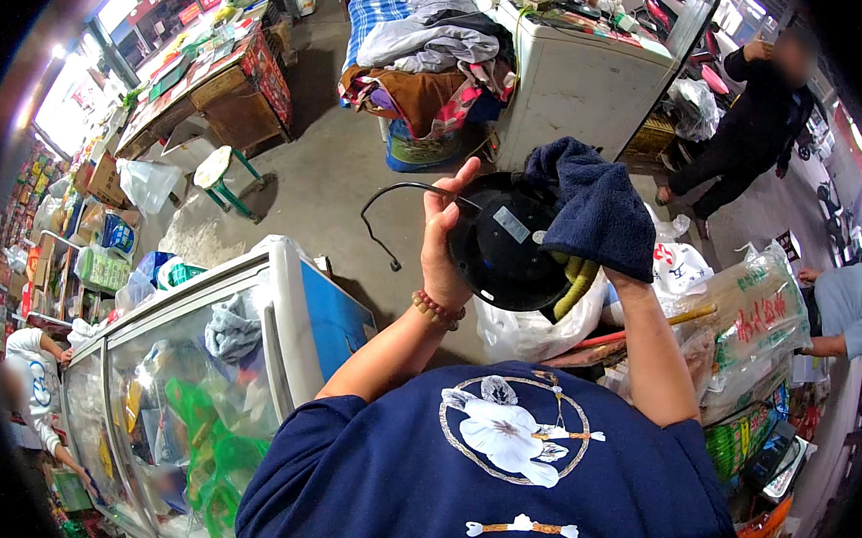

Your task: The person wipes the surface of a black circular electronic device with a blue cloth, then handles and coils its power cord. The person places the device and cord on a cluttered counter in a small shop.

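Observation:
My left hand (440,251) grips the left rim of a round black device (493,250), perhaps an appliance base, with its labelled flat side facing me. From it a black cord (391,186) curls out past my fingers and hangs free to the left. A dark navy towel (593,197) with a yellowish-green underside drapes over the device's right edge. My right hand (627,279) holds that towel against the rim; the cloth hides most of its fingers. A beaded bracelet circles my left wrist.
A glass-topped display freezer (299,321) stands at lower left, where another person (36,381) leans. Plastic bags (746,311) crowd my right. Ahead are a green-legged stool (222,177), piled bedding (426,59) and a white cabinet (583,81). Another person (748,117) stands at upper right.

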Motion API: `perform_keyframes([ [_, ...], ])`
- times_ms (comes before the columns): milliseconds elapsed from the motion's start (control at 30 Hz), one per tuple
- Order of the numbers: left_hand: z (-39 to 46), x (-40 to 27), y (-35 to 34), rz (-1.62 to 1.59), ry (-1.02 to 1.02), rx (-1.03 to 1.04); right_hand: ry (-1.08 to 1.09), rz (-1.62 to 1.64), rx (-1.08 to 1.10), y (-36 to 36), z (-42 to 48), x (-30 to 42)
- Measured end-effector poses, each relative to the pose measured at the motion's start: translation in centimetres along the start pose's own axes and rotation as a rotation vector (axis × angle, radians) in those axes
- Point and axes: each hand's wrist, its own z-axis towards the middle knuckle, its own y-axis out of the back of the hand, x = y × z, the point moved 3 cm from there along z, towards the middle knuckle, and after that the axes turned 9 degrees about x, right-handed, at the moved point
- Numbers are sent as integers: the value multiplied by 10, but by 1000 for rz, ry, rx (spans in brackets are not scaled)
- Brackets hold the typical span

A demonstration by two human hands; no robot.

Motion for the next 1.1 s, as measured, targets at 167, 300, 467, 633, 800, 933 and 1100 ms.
perform_keyframes([
  [167,-7,2,-5,111,46,22,273,-207,46,-20,15,7],
  [300,-9,0,-13,125,53,25,270,-189,-4,-33,16,31],
  [467,-9,-1,-7,239,14,19,186,-293,-38,-31,6,-5],
  [633,-7,1,-17,121,85,28,290,-263,30,-43,3,18],
  [800,-9,-1,-7,229,26,3,151,-187,-110,-38,7,12],
  [933,-9,-5,-5,184,-8,3,166,-92,-132,-25,7,2],
  [1100,-9,-9,-1,293,-45,-16,142,-124,-118,-26,-10,-10],
])
